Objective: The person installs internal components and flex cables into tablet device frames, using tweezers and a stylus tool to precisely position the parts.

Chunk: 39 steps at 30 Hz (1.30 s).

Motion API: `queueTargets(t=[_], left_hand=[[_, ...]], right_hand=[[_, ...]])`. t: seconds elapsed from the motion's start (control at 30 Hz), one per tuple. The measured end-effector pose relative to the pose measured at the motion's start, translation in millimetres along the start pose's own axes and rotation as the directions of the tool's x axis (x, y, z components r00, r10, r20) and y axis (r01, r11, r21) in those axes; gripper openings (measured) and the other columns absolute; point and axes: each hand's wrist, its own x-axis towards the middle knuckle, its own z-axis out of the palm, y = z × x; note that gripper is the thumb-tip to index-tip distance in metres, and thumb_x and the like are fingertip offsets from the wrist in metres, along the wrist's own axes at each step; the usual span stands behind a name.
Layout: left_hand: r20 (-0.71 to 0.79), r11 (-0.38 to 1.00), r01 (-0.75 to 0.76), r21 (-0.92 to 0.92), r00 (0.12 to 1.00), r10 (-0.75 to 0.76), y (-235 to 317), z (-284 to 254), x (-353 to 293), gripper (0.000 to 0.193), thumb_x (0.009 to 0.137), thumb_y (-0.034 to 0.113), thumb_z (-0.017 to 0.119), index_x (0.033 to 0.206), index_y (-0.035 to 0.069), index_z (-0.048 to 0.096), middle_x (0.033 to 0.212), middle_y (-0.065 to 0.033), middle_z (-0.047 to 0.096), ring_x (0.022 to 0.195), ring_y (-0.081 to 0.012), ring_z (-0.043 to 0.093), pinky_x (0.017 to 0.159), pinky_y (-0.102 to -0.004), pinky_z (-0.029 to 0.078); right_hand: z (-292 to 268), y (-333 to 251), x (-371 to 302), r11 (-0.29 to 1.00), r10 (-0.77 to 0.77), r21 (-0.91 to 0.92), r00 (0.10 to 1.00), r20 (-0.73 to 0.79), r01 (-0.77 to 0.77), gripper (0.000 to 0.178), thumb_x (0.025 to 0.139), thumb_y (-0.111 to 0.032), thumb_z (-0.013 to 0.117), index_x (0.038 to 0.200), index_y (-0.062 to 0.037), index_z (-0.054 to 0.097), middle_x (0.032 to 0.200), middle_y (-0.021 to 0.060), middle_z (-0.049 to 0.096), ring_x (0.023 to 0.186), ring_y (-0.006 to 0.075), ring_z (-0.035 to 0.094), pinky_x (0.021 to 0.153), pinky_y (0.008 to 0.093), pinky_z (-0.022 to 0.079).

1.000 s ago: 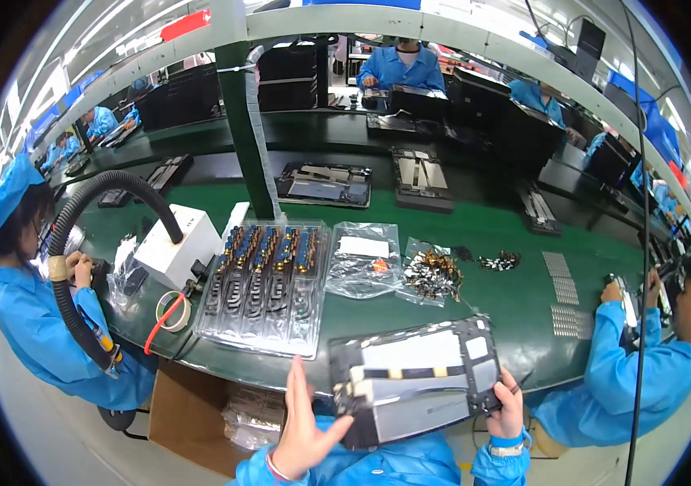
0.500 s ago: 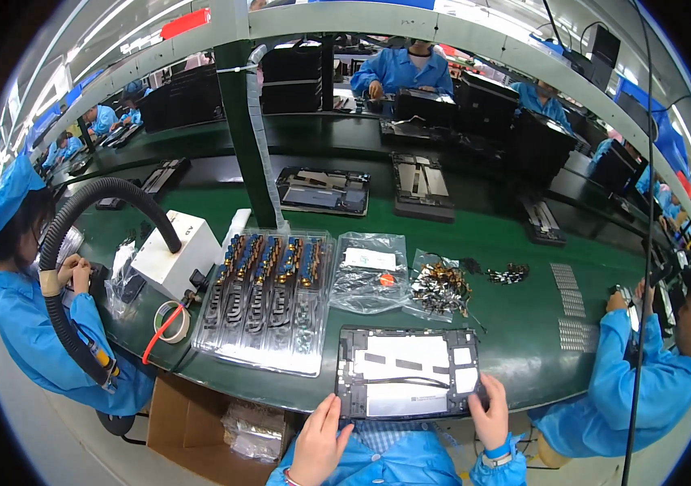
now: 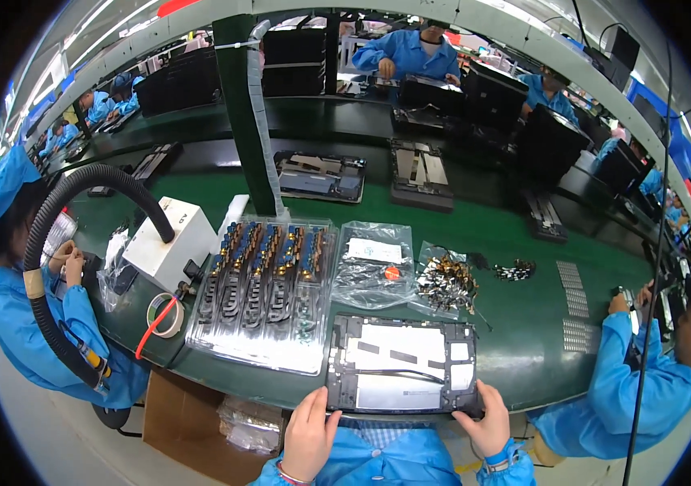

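Left hand point(image 3: 308, 437), right hand point(image 3: 488, 419): each grip holds a lower corner of open black rectangular tablet point(image 3: 398, 392) with silver panels, at near edge of green worktop point(image 3: 520, 352), beside clear plastic tray point(image 3: 256, 353).

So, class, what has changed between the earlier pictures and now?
The opened tablet, tilted a second ago, now lies level at the green bench's near edge. The left hand, then spread open, is now at its near left corner. The right hand stays at its right end; clear tray and parts bag stayed put.
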Motion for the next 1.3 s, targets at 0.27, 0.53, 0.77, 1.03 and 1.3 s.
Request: queueTargets(t=[0.27, 0.53, 0.77, 1.03, 1.3], left_hand=[[0.123, 0.964, -0.247, -0.104, 0.958, 0.259, 23.4, -30.7, 25.0, 0.056, 0.072, 0.017, 0.069, 0.12, -0.001, 0.047, 0.116, -0.0169, 0.051, 0.106, -0.0339, 0.05, 0.089, -0.0384, 0.043], [0.092, 0.916, -0.316, 0.246, 0.949, 0.303, 14.9, 40.0, 123.1, 0.048, 0.076, 0.032, 0.063, 0.107, -0.003, 0.051, 0.104, -0.0141, 0.055, 0.101, -0.0283, 0.051, 0.084, -0.0369, 0.041], [0.116, 0.921, -0.287, 0.262, 0.957, 0.265, 6.9, 63.9, 132.0, 0.047, 0.077, 0.036, 0.06, 0.107, 0.0, 0.053, 0.104, -0.0112, 0.055, 0.103, -0.0252, 0.049, 0.087, -0.0414, 0.037], [0.114, 0.935, -0.287, 0.208, 0.957, 0.268, 1.3, 60.2, 134.5, 0.047, 0.077, 0.035, 0.06, 0.11, 0.002, 0.051, 0.108, -0.0101, 0.053, 0.105, -0.0239, 0.047, 0.091, -0.0412, 0.034], [0.146, 0.945, -0.271, 0.184, 0.958, 0.247, 2.7, 57.6, 133.7, 0.049, 0.077, 0.034, 0.06, 0.113, 0.002, 0.05, 0.112, -0.0115, 0.052, 0.107, -0.0254, 0.047, 0.092, -0.042, 0.034]], right_hand=[[-32.7, -40.1, 16.4, 0.824, -0.139, 0.492, 0.942, -0.305, 0.281, 0.028, 0.09, -0.017, 0.037, 0.078, -0.0006, 0.057, 0.093, 0.01, 0.051, 0.065, 0.0099, 0.046, 0.059, 0.0243, 0.039], [3.7, -110.6, 133.9, 0.668, -0.183, 0.743, 0.958, 0.223, -0.046, 0.009, 0.084, -0.005, 0.058, 0.089, 0.0015, 0.06, 0.078, 0.0039, 0.057, 0.065, 0.009, 0.053, 0.056, 0.0215, 0.044], [70.2, -75.4, 187.4, 0.859, -0.325, 0.463, 0.931, 0.165, 0.218, 0.02, 0.08, -0.005, 0.063, 0.099, -0.001, 0.062, 0.091, 0.0086, 0.064, 0.081, 0.0139, 0.061, 0.071, 0.0239, 0.05], [74.3, -73.8, 193.7, 0.907, -0.285, 0.362, 0.946, 0.155, 0.214, 0.019, 0.079, -0.005, 0.063, 0.098, -0.0005, 0.063, 0.093, 0.0102, 0.065, 0.082, 0.0145, 0.063, 0.073, 0.0246, 0.05], [75.8, -78.3, 197.1, 0.917, -0.162, 0.387, 0.976, 0.142, 0.096, 0.018, 0.081, -0.002, 0.06, 0.098, 0.0001, 0.063, 0.093, 0.0066, 0.064, 0.083, 0.011, 0.059, 0.074, 0.0234, 0.048]])
